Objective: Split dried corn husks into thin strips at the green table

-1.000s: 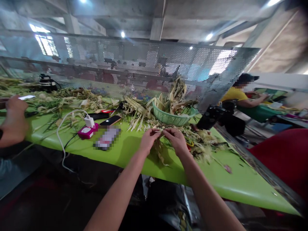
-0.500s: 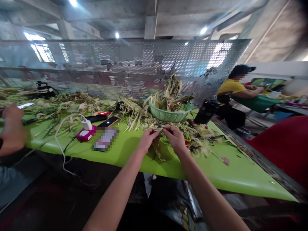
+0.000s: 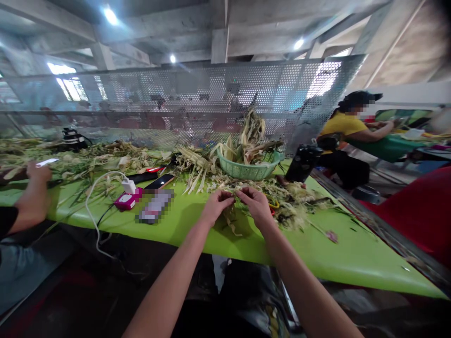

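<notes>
My left hand (image 3: 217,206) and my right hand (image 3: 254,203) are close together over the front of the green table. Both are closed in a pinch, thumbs against fingers, on what appears to be a strip of dried corn husk (image 3: 230,219). Its torn end hangs down between them; the part inside the fingertips is mostly hidden. Just beyond my hands stands a pale green plastic basket (image 3: 243,171) with dry husks (image 3: 252,126) sticking up from it. Loose shreds and fibres (image 3: 299,202) lie to the right, and red and yellow handles (image 3: 273,206) show partly behind my right hand.
Phones (image 3: 160,181), a magenta power block (image 3: 127,199) with a white cable, and a black object (image 3: 303,162) lie on the green table (image 3: 190,234). A perforated metal screen (image 3: 193,112) runs behind. Another person's arm (image 3: 35,192) is at left; someone in yellow (image 3: 343,126) sits at right.
My hands stay pinched close together with hardly any movement. The view shifts slightly, and the other person's arm at left appears farther right and more extended over the table.
</notes>
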The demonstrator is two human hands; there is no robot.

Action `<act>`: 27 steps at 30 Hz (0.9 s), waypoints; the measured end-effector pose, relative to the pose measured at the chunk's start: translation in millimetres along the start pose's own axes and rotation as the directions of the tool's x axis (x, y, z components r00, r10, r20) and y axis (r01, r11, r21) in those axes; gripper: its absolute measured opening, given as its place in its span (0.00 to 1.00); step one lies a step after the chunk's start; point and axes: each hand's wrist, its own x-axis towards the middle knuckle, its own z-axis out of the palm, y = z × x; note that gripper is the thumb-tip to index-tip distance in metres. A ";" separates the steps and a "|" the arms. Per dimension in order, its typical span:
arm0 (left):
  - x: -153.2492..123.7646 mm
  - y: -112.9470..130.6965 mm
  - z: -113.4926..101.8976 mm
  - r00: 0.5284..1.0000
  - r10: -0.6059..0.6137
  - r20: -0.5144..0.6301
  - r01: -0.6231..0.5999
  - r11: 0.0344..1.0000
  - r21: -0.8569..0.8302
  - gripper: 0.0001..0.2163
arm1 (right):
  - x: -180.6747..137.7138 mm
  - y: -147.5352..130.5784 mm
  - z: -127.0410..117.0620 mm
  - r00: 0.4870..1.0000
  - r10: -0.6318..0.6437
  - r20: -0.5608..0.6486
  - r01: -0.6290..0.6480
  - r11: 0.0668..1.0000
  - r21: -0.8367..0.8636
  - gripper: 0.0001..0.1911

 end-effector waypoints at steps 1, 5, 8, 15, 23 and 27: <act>0.3 -0.9 -0.3 1.000 0.010 0.010 -0.011 0.999 0.033 0.14 | 0.4 0.7 -0.4 1.000 0.003 -0.002 -0.003 1.000 0.011 0.20; 2.1 -4.3 -3.4 0.995 0.079 0.063 -0.088 0.986 0.144 0.12 | 0.2 0.1 -1.6 0.998 0.032 0.045 -0.035 0.997 0.065 0.19; 3.6 -7.1 -6.3 0.989 0.097 0.110 -0.116 0.976 0.187 0.12 | -0.8 -1.4 -2.2 0.993 0.065 0.095 -0.075 0.992 0.103 0.19; 3.9 -9.3 -5.8 0.990 0.095 0.100 -0.111 0.981 0.161 0.14 | -0.1 1.7 -2.1 0.993 0.096 0.069 -0.104 0.986 0.127 0.19; 4.4 -8.8 -6.4 0.989 0.130 0.072 -0.144 0.954 0.263 0.14 | -2.4 -3.1 0.3 0.992 0.096 0.077 -0.102 0.991 0.082 0.21; 1.8 -6.6 -5.2 0.984 0.163 0.071 -0.177 0.932 0.315 0.10 | -1.6 -4.5 2.5 0.992 0.096 0.084 -0.101 0.993 0.055 0.22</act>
